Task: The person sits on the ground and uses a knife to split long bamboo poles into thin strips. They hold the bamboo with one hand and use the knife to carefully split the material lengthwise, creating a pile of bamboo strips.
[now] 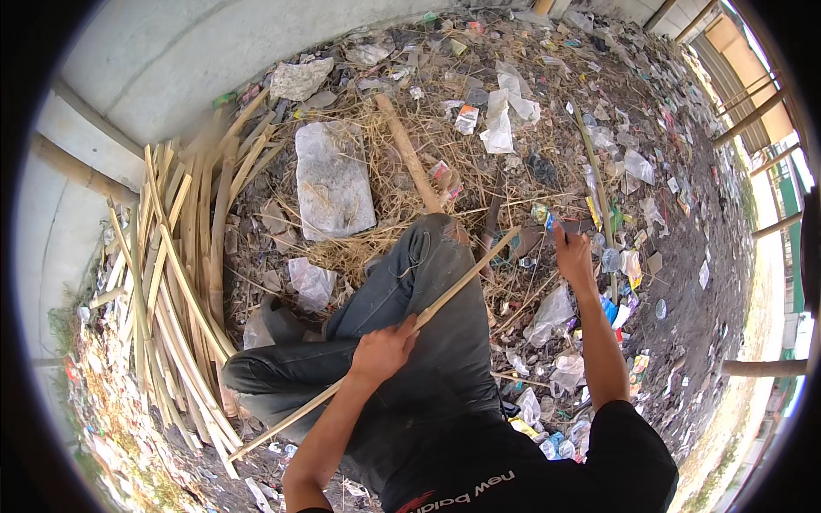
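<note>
A long pale bamboo strip point(466, 278) slants across my lap, its lower end down by the pile at left. My left hand point(383, 352) is closed round it near the middle, over my thigh. Out to the right, my right hand point(575, 254) is a fist, apart from the strip. What looks like a knife with a broad dark blade point(583, 227) shows just beyond that fist; its handle is hidden in my fingers. My bent legs in dark jeans point(368, 342) lie under the strip.
Many split bamboo strips point(192, 256) are piled at left beside a pale wall point(197, 60). A flat whitish block point(333, 184) and a thick bamboo pole point(406, 150) lie ahead of my legs. Plastic litter and straw point(316, 255) cover the dirt ground. Wooden posts point(761, 368) stand at right.
</note>
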`<action>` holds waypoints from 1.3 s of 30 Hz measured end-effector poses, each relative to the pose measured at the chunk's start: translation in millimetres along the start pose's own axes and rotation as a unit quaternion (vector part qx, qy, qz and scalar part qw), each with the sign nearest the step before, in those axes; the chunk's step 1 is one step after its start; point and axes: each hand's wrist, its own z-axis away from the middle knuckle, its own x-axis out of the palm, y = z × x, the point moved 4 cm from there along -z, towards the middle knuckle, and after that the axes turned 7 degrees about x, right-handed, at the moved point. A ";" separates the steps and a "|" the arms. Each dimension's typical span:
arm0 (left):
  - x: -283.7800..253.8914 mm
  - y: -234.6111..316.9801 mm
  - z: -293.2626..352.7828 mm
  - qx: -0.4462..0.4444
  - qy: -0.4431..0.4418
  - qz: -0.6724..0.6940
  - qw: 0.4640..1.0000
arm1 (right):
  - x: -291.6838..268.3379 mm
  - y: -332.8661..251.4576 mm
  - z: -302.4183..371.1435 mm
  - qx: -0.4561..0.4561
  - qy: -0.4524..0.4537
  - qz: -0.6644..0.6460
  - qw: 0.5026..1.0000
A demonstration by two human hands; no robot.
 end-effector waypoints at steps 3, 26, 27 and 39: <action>9.7 14.9 18.0 -0.016 -0.023 0.023 0.999 | 2.6 -47.0 79.7 0.009 -0.100 0.007 0.995; -11.2 -19.9 28.3 -0.044 -0.057 0.082 0.994 | -1.0 15.0 18.0 0.025 -0.021 0.093 0.995; -9.3 -20.2 25.6 -0.037 -0.046 0.080 0.995 | -4.8 15.9 15.4 0.005 -0.016 0.087 0.996; -13.0 -12.2 22.8 -0.053 -0.083 0.020 0.995 | 45.8 -63.2 94.0 0.044 -0.161 -0.173 0.971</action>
